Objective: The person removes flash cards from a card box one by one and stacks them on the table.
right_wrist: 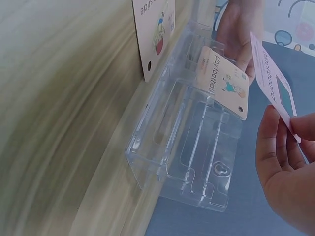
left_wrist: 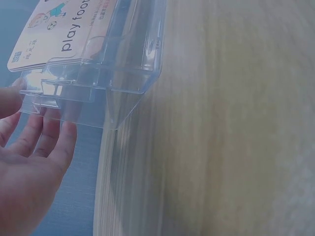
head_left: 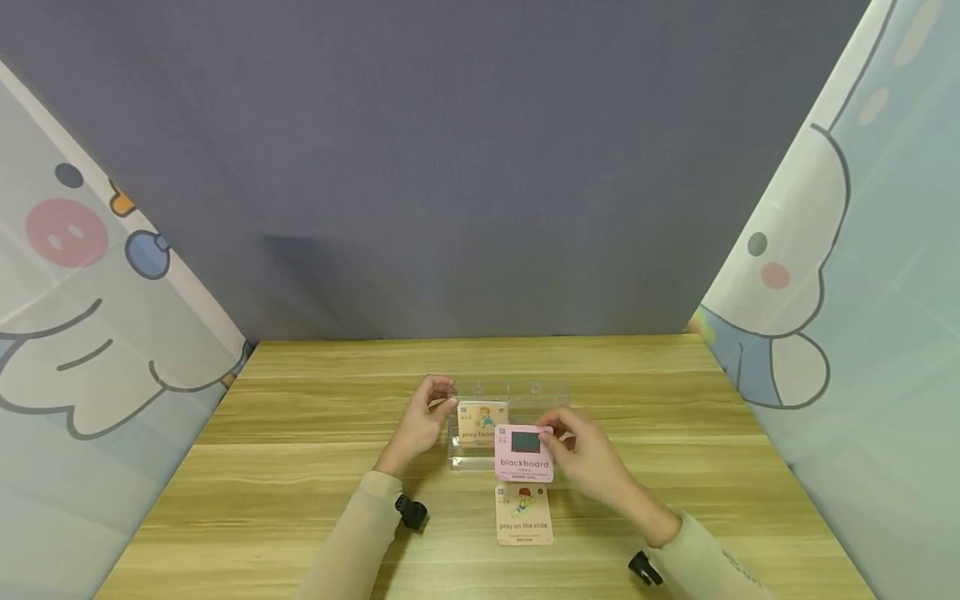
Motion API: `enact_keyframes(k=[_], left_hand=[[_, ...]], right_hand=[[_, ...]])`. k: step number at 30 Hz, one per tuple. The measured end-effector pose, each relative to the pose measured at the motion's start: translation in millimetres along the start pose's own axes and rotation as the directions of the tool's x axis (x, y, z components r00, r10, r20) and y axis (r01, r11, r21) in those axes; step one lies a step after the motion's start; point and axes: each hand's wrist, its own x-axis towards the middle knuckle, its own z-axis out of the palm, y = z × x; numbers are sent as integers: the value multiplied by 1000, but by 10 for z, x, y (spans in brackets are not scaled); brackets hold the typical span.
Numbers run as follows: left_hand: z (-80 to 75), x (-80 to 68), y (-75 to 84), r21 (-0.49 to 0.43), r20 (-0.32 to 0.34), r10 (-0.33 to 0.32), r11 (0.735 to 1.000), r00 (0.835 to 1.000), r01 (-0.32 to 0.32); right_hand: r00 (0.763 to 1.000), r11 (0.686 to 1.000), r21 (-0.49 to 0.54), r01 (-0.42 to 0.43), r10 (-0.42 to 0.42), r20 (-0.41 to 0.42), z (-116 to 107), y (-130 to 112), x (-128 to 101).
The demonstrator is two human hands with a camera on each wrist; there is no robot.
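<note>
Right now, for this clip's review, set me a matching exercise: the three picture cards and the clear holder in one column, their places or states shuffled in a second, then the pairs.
Things:
1. blackboard card
2. play football card
3. play on the slide card
4. clear holder

Places or states:
A. lying flat on the table, nearest the person
B. steadied at its end by the left hand
C. pinched in the right hand
D. standing in the holder

Pairs: 1-C, 2-D, 3-A, 4-B
</note>
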Motion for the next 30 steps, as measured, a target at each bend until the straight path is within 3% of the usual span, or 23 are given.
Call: enact_keyframes(k=[4, 11, 23, 30], left_hand=[[10, -3, 3, -1, -11, -1, 1000, 1000, 1], [-2, 98, -342, 1, -12, -8, 1000, 1000, 8], [-5, 105, -342, 19, -1, 11, 1000, 1000, -11], [-4, 104, -350, 0, -9, -1, 1000, 1000, 1]], right_hand=[[1000, 1000, 5, 4, -4, 17, 5, 5, -21], [999, 1000, 4, 11, -11, 45, 11, 25, -56], [997, 999, -5, -33, 33, 68, 57, 81, -109], [991, 994, 64, -87, 79, 112, 82, 69, -136]])
